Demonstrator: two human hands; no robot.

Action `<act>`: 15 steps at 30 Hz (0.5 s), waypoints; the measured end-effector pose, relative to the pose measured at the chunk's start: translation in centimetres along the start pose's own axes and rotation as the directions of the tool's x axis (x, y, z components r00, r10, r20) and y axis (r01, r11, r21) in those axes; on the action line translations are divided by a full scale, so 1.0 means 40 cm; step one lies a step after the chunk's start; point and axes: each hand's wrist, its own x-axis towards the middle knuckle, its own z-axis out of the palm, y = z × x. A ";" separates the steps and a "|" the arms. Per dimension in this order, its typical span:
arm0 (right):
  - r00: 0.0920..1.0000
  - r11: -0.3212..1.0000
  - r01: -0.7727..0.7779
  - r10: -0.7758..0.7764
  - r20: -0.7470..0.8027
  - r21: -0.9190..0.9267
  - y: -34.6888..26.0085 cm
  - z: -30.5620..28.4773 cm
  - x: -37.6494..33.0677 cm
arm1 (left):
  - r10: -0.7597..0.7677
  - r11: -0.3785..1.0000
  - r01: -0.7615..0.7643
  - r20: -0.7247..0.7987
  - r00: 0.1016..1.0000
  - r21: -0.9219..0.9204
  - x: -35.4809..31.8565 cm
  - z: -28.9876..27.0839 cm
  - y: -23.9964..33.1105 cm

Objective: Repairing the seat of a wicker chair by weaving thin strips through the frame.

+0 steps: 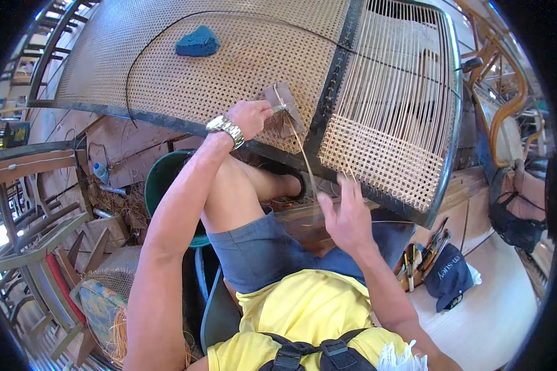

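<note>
My left hand (249, 117), with a metal watch at the wrist, is closed on a small tool (280, 109), perhaps a blade; its kind is unclear. It presses at a brown leather-like patch (289, 123) lying on the woven cane panel (247, 80). A pale cane strip (306, 162) crosses the patch under the tool and hangs down toward my right hand (351, 222). That hand is open, thumb and fingers apart, just below the dark frame edge. Beyond its fingertips is the partly woven cane panel (380, 157), with long parallel strands above the weave.
A blue sponge-like block (198, 41) and a thin dark curved cord (130, 77) lie on the panel. A green bucket (161, 179) stands by my left leg. Hand tools (430, 250) and a dark blue cap (449, 278) are at right; chair frames (40, 272) crowd the left.
</note>
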 end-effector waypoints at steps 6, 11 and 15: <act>0.768 0.514 -0.640 0.394 0.506 0.571 0.018 0.152 0.273 | 0.003 1.000 -0.003 -0.012 1.000 -0.029 0.021 0.024 0.011; 0.813 0.549 -0.582 0.410 0.414 0.599 0.071 0.238 0.318 | -0.030 1.000 0.030 0.005 1.000 -0.007 0.016 0.012 0.019; 0.925 0.702 -0.370 0.337 0.173 0.609 0.130 0.263 0.232 | 0.064 0.998 -0.065 -0.032 0.997 -0.027 0.019 0.033 0.031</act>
